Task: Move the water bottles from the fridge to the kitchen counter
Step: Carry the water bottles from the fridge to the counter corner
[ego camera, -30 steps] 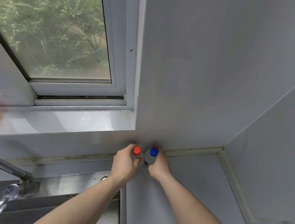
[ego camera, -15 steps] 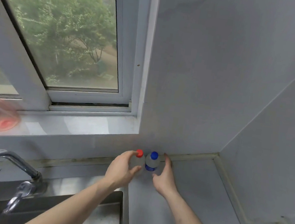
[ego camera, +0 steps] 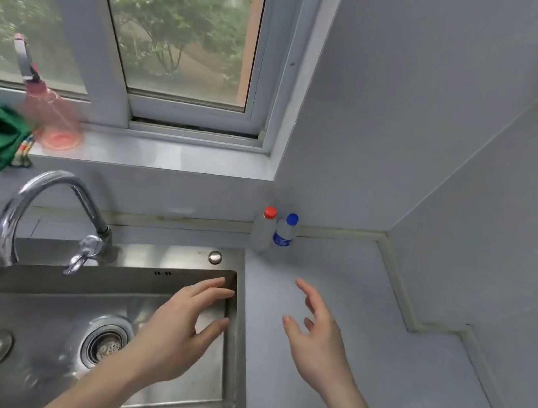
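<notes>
Fingers of both hands are spread and relaxed, each grip released and holding nothing. Left hand hangs over the right end of the sink; right hand hovers over the tabletop. Farther back, two bottles stand upright just beside each other against the wall: the red-capped bottle on the left, the blue-capped bottle on the right. A tap curves behind the sink.

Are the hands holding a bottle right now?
No. The left hand and right hand are open and empty; the red-capped clear plastic bottle and blue-capped one stand untouched.
</notes>
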A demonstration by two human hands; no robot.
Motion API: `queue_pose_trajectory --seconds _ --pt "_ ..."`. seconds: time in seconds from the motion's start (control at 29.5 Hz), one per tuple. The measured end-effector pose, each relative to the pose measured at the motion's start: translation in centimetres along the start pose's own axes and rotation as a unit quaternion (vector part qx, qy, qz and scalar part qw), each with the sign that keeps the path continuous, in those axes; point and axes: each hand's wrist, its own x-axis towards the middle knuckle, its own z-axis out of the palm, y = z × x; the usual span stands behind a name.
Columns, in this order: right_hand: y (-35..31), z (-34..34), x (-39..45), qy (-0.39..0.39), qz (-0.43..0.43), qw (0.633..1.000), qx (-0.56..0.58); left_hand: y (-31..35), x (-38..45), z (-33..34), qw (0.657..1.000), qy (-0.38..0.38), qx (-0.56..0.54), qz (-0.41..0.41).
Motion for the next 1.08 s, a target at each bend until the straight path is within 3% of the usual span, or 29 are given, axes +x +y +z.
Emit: queue_pose_trajectory --seconds 0.17,0.54,0.85,1.08 --pt "1.3 -0.9 -6.1 0.019 -0.012 0.998 -0.059 0.4 -2.0 0.3 0.997 -0.051 0.028 0.052" --pt "6.7 -0.6 -19.4 0.138 0.070 0.987 -0.035 4.9 -5.3 3.8 0.975 -0.153 0.039 0.159" --pt "10.3 -2.9 -32.6 0.284 0.110 0.952 0.012 13.0 -9.4 7.5 0.922 -0.229 0.084 0.301" --pt "14.7 -3.1 -46.7 0.354 0.147 0.923 0.015 19.8 -19.3 13.8 0.899 -0.279 0.053 0.335"
